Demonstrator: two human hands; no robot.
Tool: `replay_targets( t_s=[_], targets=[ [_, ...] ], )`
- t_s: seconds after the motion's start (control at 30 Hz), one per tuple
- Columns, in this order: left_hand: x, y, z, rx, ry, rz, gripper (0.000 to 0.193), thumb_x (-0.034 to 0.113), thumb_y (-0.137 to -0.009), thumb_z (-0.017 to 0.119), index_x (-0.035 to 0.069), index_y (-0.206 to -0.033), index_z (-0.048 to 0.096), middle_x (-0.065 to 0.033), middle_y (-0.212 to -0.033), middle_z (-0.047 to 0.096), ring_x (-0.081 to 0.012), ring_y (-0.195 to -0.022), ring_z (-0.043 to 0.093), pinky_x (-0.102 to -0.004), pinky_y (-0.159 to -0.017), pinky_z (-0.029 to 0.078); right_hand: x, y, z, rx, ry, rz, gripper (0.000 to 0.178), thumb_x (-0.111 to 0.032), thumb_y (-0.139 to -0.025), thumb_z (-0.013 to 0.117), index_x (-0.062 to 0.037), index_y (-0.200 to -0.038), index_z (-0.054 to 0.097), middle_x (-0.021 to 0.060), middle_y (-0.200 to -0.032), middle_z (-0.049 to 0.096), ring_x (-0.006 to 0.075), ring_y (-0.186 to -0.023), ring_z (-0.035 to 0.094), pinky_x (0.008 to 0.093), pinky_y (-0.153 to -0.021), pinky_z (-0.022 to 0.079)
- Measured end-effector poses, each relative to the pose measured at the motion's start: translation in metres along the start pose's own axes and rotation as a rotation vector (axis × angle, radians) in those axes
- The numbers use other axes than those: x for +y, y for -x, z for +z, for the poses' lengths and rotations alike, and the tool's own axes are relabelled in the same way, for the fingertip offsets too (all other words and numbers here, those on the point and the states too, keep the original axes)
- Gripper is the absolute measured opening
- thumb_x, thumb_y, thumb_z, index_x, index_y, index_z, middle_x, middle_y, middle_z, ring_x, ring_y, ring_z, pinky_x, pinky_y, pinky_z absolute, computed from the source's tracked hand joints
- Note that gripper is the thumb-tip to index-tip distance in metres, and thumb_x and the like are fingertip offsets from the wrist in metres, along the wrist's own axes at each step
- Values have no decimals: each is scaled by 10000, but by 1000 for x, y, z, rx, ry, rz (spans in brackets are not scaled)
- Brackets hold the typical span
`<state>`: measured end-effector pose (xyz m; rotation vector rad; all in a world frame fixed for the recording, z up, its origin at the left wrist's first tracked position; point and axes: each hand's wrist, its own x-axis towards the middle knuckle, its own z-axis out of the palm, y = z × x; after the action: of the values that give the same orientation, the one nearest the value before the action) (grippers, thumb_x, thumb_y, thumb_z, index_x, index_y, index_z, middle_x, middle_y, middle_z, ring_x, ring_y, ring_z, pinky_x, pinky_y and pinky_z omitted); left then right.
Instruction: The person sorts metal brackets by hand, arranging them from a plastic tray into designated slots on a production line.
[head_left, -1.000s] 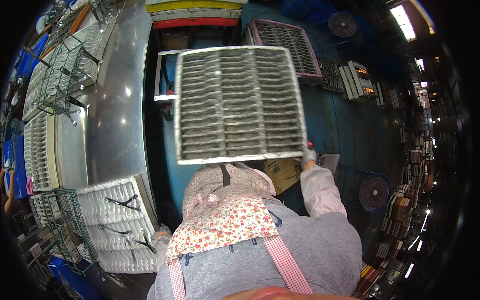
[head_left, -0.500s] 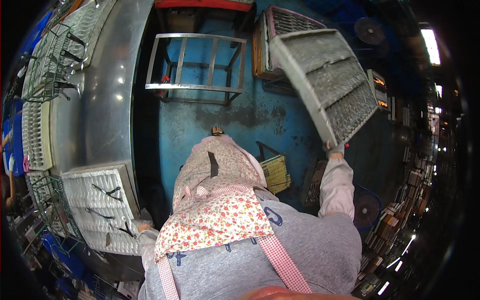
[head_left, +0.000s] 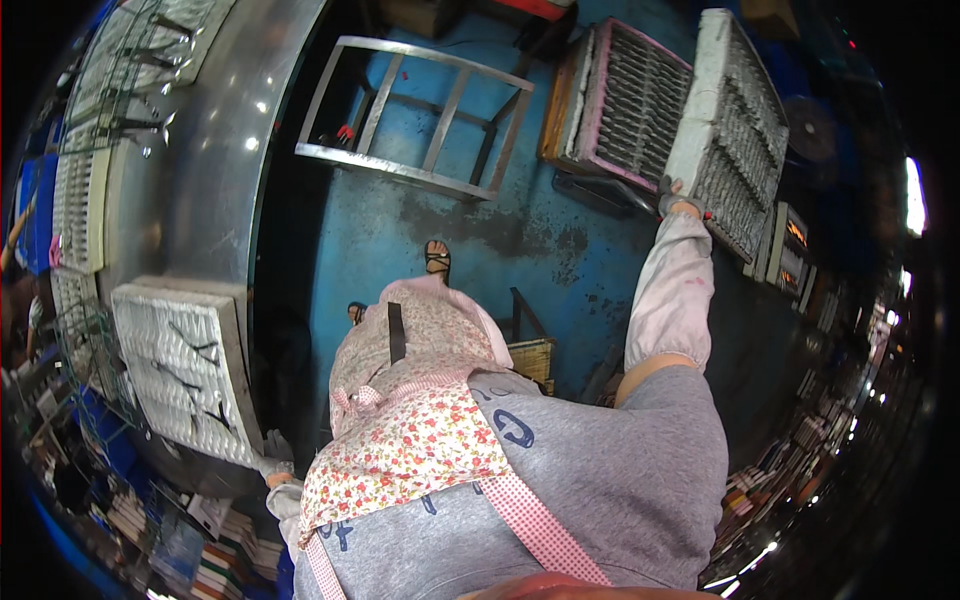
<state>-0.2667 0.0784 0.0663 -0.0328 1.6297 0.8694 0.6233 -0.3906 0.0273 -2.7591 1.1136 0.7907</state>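
My right hand (head_left: 682, 198), in a grey glove, is closed on the lower edge of a pale, thick-framed tray (head_left: 722, 112) with ridged grey rows inside. That tray stands tilted at the right, beside a pink-edged tray (head_left: 640, 100) with similar ridges. My left hand (head_left: 276, 456), also gloved, is at the near right corner of a white ridged tray (head_left: 185, 370) on the metal table; its fingers look stretched out, and whether they touch the tray I cannot tell. Several slim dark tools, resembling pliers, lie across this white tray.
A long metal table (head_left: 220, 150) runs along the left, with a green wire rack (head_left: 95, 150) and more ridged trays. Ahead on the blue floor stands a bare metal frame (head_left: 425, 115). A yellowish slatted piece (head_left: 533, 362) is low beside me. At the far left a person's gloved hand (head_left: 35, 312) shows.
My right hand has swung the pale tray forward, bringing it more upright beside the pink-edged one. My view has turned, and the left hand remains near the white tray's corner.
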Motion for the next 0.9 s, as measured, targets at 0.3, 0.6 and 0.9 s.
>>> replay_targets(
  t_s=[0.3,0.6,0.9],
  targets=[
    [-23,63,-57,168,-95,-129,487,489,-927,490,68,-1171,505,-119,-1285,553,-301,-1196,510,-402,-905,500,-43,-13,9,225,1904,-434,658,-542,-897,351,-81,-1355,449,185,-1411,420,338,-1263,429,435,-1060,322],
    [-70,90,-18,182,-366,-197,563,549,-924,454,128,-1296,484,-74,-1316,528,-274,-1223,469,-364,-963,426,-70,-60,30,593,3305,-1223,289,-247,-889,490,-107,-1047,689,158,-979,637,426,-750,575,624,-571,493],
    [-88,65,35,25,-483,-269,586,549,-938,419,108,-1323,427,-97,-1450,370,-273,-1337,327,-344,-1057,297,-113,-87,85,1017,4342,-730,539,-415,-958,341,-162,-1433,342,152,-1475,332,405,-1355,255,548,-1062,311]
  ],
)
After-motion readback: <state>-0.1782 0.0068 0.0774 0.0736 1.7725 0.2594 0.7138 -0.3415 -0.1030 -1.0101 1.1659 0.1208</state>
